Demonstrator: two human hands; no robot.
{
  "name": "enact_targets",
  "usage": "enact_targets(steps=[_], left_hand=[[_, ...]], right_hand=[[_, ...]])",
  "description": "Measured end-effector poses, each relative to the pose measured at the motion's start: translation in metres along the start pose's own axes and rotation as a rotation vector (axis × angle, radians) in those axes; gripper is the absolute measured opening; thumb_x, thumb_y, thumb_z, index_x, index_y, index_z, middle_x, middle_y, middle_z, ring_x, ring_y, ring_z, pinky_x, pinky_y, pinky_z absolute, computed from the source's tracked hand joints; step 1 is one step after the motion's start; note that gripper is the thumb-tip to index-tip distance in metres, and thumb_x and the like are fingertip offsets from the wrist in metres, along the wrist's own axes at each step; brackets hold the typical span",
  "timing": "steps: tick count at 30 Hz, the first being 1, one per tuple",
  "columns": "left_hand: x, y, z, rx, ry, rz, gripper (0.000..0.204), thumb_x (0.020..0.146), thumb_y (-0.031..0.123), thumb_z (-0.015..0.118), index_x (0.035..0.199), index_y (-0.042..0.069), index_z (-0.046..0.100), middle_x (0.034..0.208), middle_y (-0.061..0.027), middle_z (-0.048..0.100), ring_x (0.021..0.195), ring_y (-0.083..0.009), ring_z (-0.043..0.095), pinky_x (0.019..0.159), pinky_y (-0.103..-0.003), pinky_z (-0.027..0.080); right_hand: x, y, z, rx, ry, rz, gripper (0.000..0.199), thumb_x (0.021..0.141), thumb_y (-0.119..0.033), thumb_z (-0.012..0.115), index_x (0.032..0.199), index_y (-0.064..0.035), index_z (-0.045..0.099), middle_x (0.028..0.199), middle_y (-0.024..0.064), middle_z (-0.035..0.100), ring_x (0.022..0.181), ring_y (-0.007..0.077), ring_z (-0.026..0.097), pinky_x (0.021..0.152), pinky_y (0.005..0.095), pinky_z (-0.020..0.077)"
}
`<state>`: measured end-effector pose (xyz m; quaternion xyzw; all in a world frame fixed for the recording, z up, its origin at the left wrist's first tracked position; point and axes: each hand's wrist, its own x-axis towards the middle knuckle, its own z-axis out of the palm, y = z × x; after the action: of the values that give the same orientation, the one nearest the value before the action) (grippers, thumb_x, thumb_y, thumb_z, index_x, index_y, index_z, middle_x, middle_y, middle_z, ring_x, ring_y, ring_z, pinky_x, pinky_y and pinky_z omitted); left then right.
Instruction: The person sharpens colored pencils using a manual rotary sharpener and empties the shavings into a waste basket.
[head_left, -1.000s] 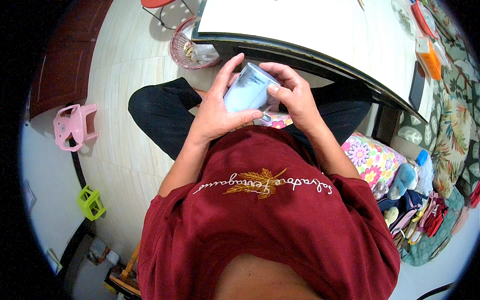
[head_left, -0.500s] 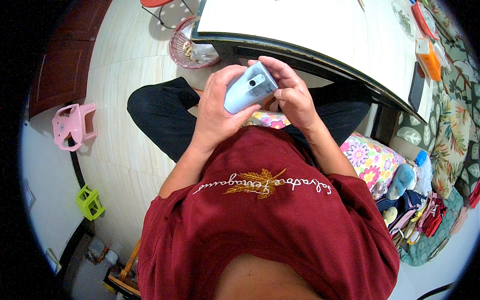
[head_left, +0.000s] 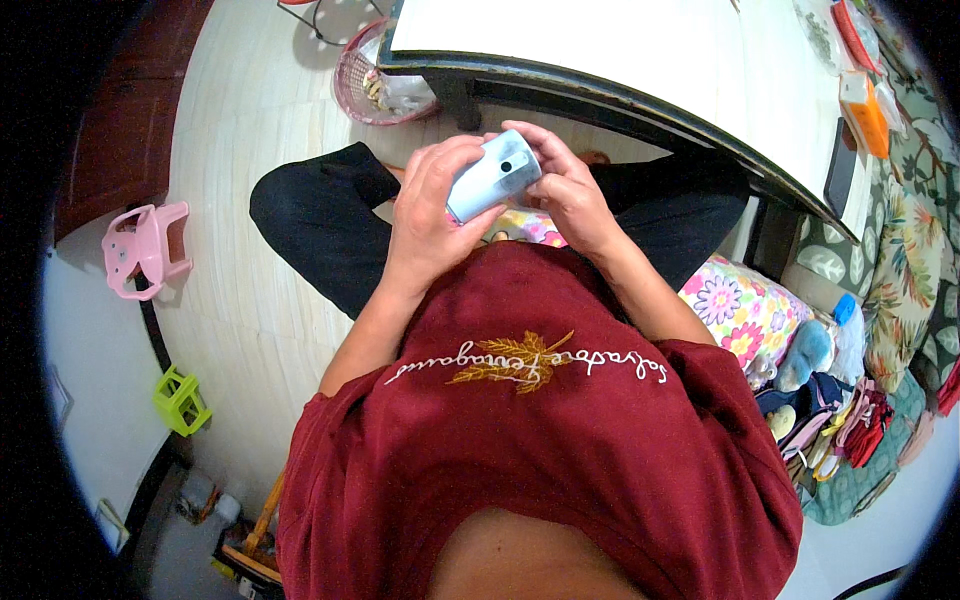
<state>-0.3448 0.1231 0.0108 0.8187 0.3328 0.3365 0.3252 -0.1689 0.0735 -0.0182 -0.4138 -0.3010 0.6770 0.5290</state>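
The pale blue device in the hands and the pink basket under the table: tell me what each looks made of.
The pale blue device, held by the left hand and right hand, looks like smooth moulded plastic with a soft sheen and rounded edges. The pink basket seems plastic too, judging by its open lattice wall, though coated wire is possible.

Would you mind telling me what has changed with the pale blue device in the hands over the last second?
The device has been turned in the hands: a second ago its broad flat face showed, now it lies slanted with a small dark round spot facing up. The left hand and right hand kept hold of it throughout, in the same place above the lap, by the table edge.
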Motion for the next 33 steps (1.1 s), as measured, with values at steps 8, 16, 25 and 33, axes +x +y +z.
enact_targets(steps=[8,16,25,33], left_hand=[[-0.025,-0.028,0.015,0.021,-0.042,-0.099,0.063,0.058,0.006,0.079,0.113,0.008,0.049,0.116,-0.0128,0.057,0.104,-0.0319,0.054,0.088,-0.04,0.044],[-0.03,-0.048,0.023,0.059,-0.063,-0.127,0.062,0.059,0.006,0.077,0.114,0.008,0.05,0.115,-0.0127,0.058,0.104,-0.0325,0.055,0.087,-0.039,0.046],[-0.02,-0.039,0.016,-0.229,-0.039,-0.472,0.07,0.063,0.016,0.079,0.126,0.007,0.048,0.114,-0.0127,0.058,0.101,-0.0275,0.059,0.087,-0.035,0.047],[-0.02,-0.034,0.012,-1.364,0.33,-0.815,0.057,0.086,0.029,0.058,0.131,0.002,0.038,0.116,-0.0112,0.056,0.098,-0.0192,0.06,0.078,-0.031,0.052]], right_hand=[[0.008,0.042,-0.01,-0.046,0.01,0.058,0.06,0.075,0.007,0.045,0.134,-0.0032,0.038,0.133,0.0119,0.046,0.121,0.0202,0.046,0.102,0.0318,0.0367],[0.019,0.064,-0.015,-0.098,0.027,0.031,0.061,0.075,0.009,0.049,0.134,-0.0029,0.038,0.132,0.0113,0.047,0.121,0.0196,0.046,0.102,0.0308,0.036],[0.016,0.024,-0.007,-0.643,0.048,-0.08,0.05,0.079,-0.004,0.058,0.128,-0.0019,0.046,0.121,0.0094,0.053,0.112,0.0182,0.052,0.094,0.0311,0.0417],[0.006,0.012,-0.002,-0.146,0.095,-0.025,0.037,0.092,-0.019,0.054,0.123,0.0003,0.049,0.113,0.0112,0.06,0.093,0.015,0.058,0.084,0.0289,0.0472]])
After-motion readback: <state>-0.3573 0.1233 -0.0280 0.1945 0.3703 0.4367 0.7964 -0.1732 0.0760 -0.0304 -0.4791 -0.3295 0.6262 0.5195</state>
